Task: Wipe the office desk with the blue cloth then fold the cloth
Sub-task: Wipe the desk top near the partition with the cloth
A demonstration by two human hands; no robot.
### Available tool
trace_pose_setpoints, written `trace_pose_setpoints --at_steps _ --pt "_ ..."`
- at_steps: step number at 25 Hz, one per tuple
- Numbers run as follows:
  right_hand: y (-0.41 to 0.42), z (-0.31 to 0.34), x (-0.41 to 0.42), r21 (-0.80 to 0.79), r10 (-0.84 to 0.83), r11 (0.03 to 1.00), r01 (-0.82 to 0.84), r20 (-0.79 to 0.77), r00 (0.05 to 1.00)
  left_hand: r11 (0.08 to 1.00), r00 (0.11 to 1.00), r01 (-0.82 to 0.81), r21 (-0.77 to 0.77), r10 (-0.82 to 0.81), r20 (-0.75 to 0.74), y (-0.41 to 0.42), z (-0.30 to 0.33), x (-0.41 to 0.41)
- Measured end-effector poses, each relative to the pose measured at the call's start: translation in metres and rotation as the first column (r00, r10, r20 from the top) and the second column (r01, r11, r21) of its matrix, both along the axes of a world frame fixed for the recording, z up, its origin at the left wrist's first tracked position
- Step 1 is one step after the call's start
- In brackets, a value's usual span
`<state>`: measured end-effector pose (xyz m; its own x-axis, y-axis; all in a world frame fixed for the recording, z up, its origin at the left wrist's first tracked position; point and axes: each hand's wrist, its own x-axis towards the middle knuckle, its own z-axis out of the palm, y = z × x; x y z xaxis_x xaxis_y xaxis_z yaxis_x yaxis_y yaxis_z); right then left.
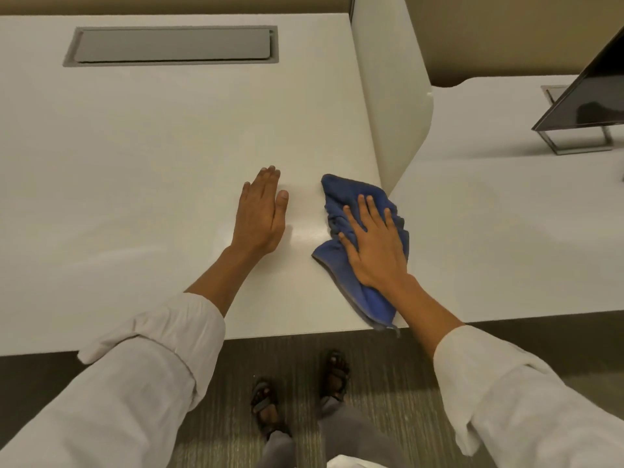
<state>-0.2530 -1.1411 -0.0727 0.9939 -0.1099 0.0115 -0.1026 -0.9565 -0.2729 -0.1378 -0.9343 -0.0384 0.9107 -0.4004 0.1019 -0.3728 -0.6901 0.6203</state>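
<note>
Head view: you look down on the desk (135, 163).
Right hand (374, 246): your palm lies flat on the cloth (354, 288), fingers spread wide, gripping nothing.
Cloth: crumpled, at 4 o'clock on the desk, one corner over the near edge, just beside the divider (388, 96).
Left hand (261, 214): flat on the desk at 9 o'clock from the cloth, fingers together, empty.

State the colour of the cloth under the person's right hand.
Blue cloth, with a greyish edge trim; the head view shows it.
</note>
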Motion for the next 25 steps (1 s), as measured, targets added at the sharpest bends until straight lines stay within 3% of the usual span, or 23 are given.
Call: trace_pose_setpoints --at_steps 7,14,21,25 --pt "-0.014 0.001 0.092 -0.002 -0.031 1.000 0.031 -0.035 0.999 0.998 0.999 -0.051 0.033 0.051 -0.007 0.020 0.001 0.019" --pt "0.039 0.004 0.156 -0.071 0.178 0.981 -0.182 -0.058 0.982 0.998 0.998 -0.061 0.000 0.061 0.021 0.051 0.002 0.026" --pt "0.120 0.008 0.097 0.085 0.490 0.869 -0.488 -0.002 0.872 0.992 0.995 -0.087 -0.090 0.090 0.033 0.071 0.009 0.023" --pt "0.156 0.007 0.034 0.185 0.579 0.788 -0.587 0.101 0.809 0.993 0.998 -0.067 -0.097 0.067 -0.002 0.079 0.012 0.006"
